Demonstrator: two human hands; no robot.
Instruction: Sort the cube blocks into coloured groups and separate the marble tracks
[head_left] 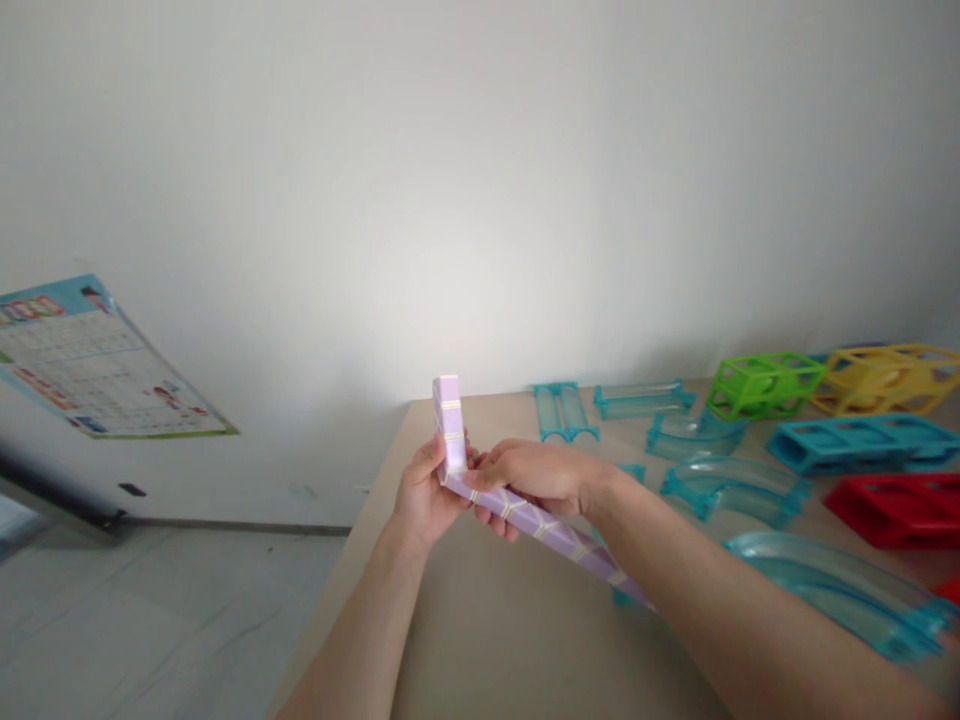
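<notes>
A long purple snake puzzle (529, 519) with pale seams between its segments is held in both my hands above the table. It bends sharply near its far end, where a short arm stands upright; the rest slants down to the right and passes behind my right forearm. My left hand (424, 490) is closed round the bend, with its thumb against the upright part. My right hand (534, 472) grips the long part just beside the bend, thumb on top. Some fingers of both hands are hidden behind the puzzle.
On the beige table (480, 640), clear blue track pieces (735, 485) lie to the right. Beyond them are a green frame block (765, 386), a yellow one (885, 380), a blue one (862, 443) and a red one (900, 510). A poster (105, 360) hangs on the wall at left.
</notes>
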